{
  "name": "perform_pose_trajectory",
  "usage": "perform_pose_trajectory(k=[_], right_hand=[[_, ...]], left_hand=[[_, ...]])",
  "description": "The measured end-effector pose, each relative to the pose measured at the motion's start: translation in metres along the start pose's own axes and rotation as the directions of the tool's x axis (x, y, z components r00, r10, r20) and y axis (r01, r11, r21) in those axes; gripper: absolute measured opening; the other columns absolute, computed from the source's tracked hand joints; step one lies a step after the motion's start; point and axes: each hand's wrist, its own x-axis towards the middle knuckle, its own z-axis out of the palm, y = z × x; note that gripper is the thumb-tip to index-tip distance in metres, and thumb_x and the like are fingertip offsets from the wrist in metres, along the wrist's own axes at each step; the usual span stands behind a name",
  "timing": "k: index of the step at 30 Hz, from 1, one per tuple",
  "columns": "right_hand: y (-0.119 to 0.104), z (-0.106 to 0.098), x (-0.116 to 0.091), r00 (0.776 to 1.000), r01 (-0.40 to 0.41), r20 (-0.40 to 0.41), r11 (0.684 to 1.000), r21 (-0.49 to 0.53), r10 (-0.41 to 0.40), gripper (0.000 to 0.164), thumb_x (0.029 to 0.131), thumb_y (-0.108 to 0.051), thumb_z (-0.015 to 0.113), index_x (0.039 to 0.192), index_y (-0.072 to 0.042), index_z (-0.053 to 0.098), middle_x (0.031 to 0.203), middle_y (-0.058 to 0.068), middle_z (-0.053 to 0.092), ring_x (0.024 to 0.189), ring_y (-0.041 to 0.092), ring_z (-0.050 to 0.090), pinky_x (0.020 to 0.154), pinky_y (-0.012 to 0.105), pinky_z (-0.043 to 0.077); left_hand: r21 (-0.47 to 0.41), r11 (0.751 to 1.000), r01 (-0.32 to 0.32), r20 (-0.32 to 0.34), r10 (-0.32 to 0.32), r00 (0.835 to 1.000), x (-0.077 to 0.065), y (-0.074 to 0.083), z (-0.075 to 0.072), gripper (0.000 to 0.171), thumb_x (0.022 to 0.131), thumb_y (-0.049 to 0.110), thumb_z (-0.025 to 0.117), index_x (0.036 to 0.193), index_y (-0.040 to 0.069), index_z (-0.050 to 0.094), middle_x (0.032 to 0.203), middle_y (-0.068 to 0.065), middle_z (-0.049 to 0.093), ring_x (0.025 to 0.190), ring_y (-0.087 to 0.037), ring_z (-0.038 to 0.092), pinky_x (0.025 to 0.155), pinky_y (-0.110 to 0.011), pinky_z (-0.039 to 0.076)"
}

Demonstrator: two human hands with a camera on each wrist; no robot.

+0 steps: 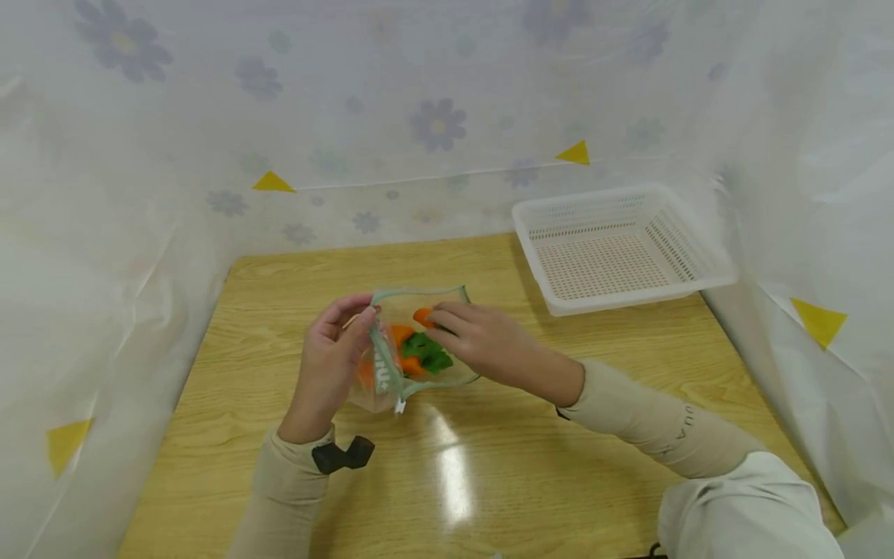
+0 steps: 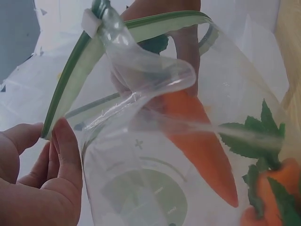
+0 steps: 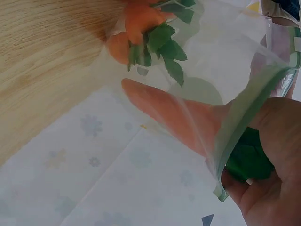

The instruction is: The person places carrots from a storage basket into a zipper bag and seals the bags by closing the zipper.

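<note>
A clear zip bag with a green-edged mouth and a white slider stands over the table. My left hand pinches the edge of its mouth between thumb and fingers. My right hand reaches into the mouth and grips a carrot by its leafy top, the tip pointing down into the bag. Green leaves of that carrot show beneath the right fingers. Deeper in the bag lie more orange pieces with green leaves; their full shape is partly hidden.
A white perforated plastic basket sits at the table's back right corner. The wooden table runs up to white floral sheeting at the back and sides. Yellow triangles are stuck on the sheeting.
</note>
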Motion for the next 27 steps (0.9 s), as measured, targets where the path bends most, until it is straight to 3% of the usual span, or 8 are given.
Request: perform_pose_trajectory(k=[5, 9, 13, 19, 23, 27], right_hand=[[0.0, 0.004, 0.001, 0.998, -0.062, 0.021, 0.998, 0.0, 0.062, 0.021, 0.085, -0.002, 0.066, 0.106, -0.003, 0.066, 0.111, 0.01, 0.059, 0.105, 0.024, 0.053, 0.088, 0.03, 0.048], [0.0, 0.008, 0.0, 0.996, -0.087, -0.007, 0.994, 0.067, 0.088, 0.024, 0.086, -0.006, 0.064, 0.11, -0.006, 0.063, 0.11, 0.008, 0.059, 0.102, 0.022, 0.055, 0.076, 0.026, 0.051], [0.0, 0.01, -0.001, 0.997, -0.055, -0.043, 0.986, 0.16, 0.063, 0.023, 0.083, -0.008, 0.064, 0.106, -0.007, 0.062, 0.106, 0.006, 0.06, 0.097, 0.02, 0.057, 0.068, 0.024, 0.052], [0.002, 0.005, -0.003, 0.993, 0.006, -0.118, 0.981, 0.195, 0.017, 0.019, 0.084, -0.004, 0.059, 0.102, -0.006, 0.065, 0.102, 0.006, 0.062, 0.092, 0.018, 0.058, 0.08, 0.025, 0.05], [0.007, -0.001, -0.005, 0.975, 0.023, -0.219, 0.983, 0.182, 0.017, 0.023, 0.084, -0.002, 0.056, 0.105, -0.004, 0.065, 0.101, 0.009, 0.063, 0.093, 0.021, 0.059, 0.083, 0.03, 0.049], [0.014, -0.006, -0.007, 0.935, -0.023, -0.343, 0.979, 0.205, 0.094, 0.025, 0.086, -0.002, 0.054, 0.109, -0.001, 0.062, 0.104, 0.013, 0.061, 0.094, 0.026, 0.057, 0.083, 0.035, 0.049]], left_hand=[[-0.014, 1.0, -0.005, 0.007, 0.005, 1.0, 0.001, -0.001, 0.001, 0.027, 0.094, 0.01, 0.056, 0.119, 0.0, 0.055, 0.111, -0.01, 0.055, 0.088, -0.014, 0.061, 0.079, -0.026, 0.053], [-0.019, 1.0, -0.001, 0.007, 0.001, 1.0, 0.002, -0.002, 0.002, 0.027, 0.094, 0.01, 0.056, 0.119, 0.0, 0.055, 0.111, -0.01, 0.054, 0.088, -0.014, 0.061, 0.081, -0.027, 0.052], [0.015, 1.0, -0.004, 0.0, 0.004, 1.0, 0.002, -0.001, 0.0, 0.028, 0.094, 0.013, 0.056, 0.12, 0.001, 0.055, 0.112, -0.01, 0.055, 0.086, -0.013, 0.059, 0.079, -0.025, 0.052], [0.042, 0.999, -0.006, -0.009, 0.006, 1.0, 0.004, 0.001, -0.001, 0.03, 0.094, 0.015, 0.056, 0.121, 0.001, 0.055, 0.114, -0.014, 0.054, 0.084, -0.014, 0.059, 0.078, -0.025, 0.052], [0.029, 1.0, -0.013, -0.012, 0.013, 1.0, 0.006, 0.004, -0.001, 0.031, 0.094, 0.014, 0.057, 0.121, 0.0, 0.054, 0.116, -0.017, 0.052, 0.084, -0.015, 0.059, 0.079, -0.027, 0.052], [-0.014, 0.999, -0.038, -0.007, 0.038, 0.999, 0.009, 0.007, 0.0, 0.029, 0.093, 0.01, 0.057, 0.12, -0.002, 0.055, 0.116, -0.018, 0.053, 0.089, -0.017, 0.059, 0.081, -0.027, 0.052]])
